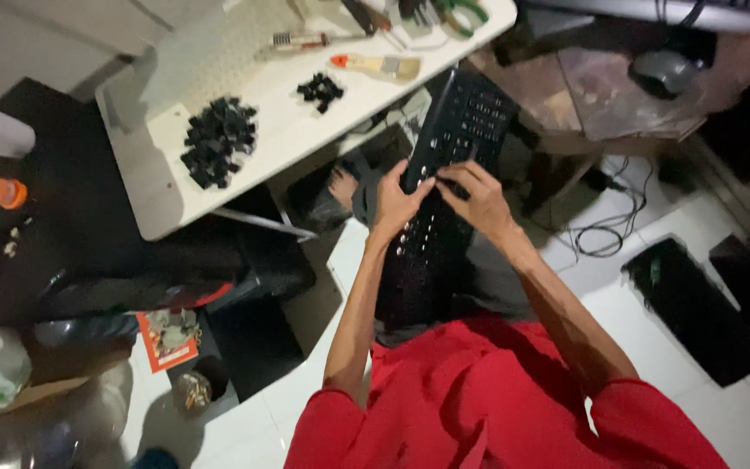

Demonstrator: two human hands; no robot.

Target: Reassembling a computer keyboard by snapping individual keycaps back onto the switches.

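Both hands [395, 201] [477, 198] hold the black keyboard [444, 174] on the lap, each grip pinching its middle.

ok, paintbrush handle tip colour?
Orange tip on the paintbrush, pale wooden handle; head view.

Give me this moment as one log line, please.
left hand: gripping black keyboard edge | right hand: fingers on its keys | white table: two piles of black keycaps, paintbrush
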